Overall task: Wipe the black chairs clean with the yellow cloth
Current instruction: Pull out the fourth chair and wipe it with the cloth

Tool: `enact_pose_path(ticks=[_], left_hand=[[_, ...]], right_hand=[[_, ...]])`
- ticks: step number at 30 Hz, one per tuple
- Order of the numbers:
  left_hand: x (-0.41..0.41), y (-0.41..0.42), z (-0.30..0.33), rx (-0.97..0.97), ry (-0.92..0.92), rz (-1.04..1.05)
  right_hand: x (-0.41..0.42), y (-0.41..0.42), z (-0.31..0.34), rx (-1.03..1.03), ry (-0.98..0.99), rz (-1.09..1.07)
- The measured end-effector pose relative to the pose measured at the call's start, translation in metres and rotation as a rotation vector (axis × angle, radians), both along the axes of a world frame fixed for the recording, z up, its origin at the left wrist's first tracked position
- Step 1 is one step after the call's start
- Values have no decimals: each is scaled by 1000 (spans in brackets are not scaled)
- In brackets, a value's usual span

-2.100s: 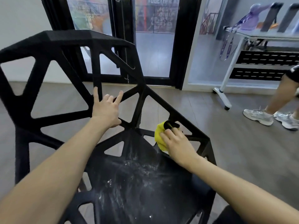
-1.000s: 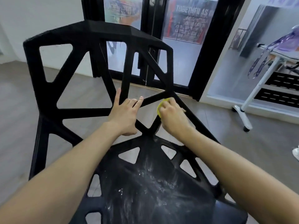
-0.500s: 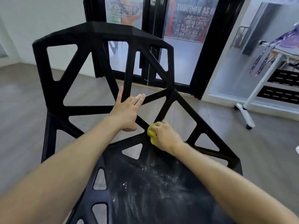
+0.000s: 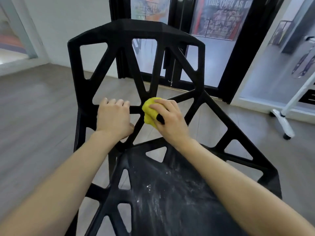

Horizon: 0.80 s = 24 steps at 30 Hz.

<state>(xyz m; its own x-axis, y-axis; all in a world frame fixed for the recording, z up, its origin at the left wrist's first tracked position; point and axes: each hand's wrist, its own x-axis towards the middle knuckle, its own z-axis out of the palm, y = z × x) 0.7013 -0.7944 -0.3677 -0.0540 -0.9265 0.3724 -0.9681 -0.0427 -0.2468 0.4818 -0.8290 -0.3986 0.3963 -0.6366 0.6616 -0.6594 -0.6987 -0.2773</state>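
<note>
A black chair (image 4: 136,34) with a lattice of triangular openings stands right before me, its back facing me. Its seat (image 4: 170,193) carries white dusty streaks. My left hand (image 4: 113,117) grips the horizontal bar of the chair's back, fingers curled over it. My right hand (image 4: 169,120) holds a bunched yellow cloth (image 4: 150,110) and presses it on the node where the back's bars meet, just right of the left hand.
Grey wood floor (image 4: 34,108) lies around the chair. Behind it stand black-framed glass doors (image 4: 213,48) with posters. A white table leg on castors (image 4: 283,123) is at the right edge.
My right hand with the cloth has moved up from the seat's rear edge to the junction of the back's bars. My left hand now curls over the bar.
</note>
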Motion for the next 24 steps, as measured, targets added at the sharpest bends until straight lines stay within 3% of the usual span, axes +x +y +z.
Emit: enact_pose_path(ticks=[3,5,7,10,13,17,21,24], left_hand=[[1,1,3,-28,26,-34],[2,1,3,-55,24,-30],[-1,3,4,-29,37,-23],[-1,4,7,-24,6,-25],[1,5,7,-17,22,-27],[0,4,9,-16,40,-18],[0,5,9,-33,35,-30],[1,5,9,-27,31,-37]], right_hand=[[-12,-6,-53,74,170,-35],[-32,4,-75,137,154,-98],[-22,5,-59,149,94,-103],[21,-6,-16,-46,-34,-23],[1,-12,-33,-13,80,-53],[-57,11,-56,191,169,-172],[8,-5,-11,22,-61,-70],[8,-7,-34,50,45,-33]])
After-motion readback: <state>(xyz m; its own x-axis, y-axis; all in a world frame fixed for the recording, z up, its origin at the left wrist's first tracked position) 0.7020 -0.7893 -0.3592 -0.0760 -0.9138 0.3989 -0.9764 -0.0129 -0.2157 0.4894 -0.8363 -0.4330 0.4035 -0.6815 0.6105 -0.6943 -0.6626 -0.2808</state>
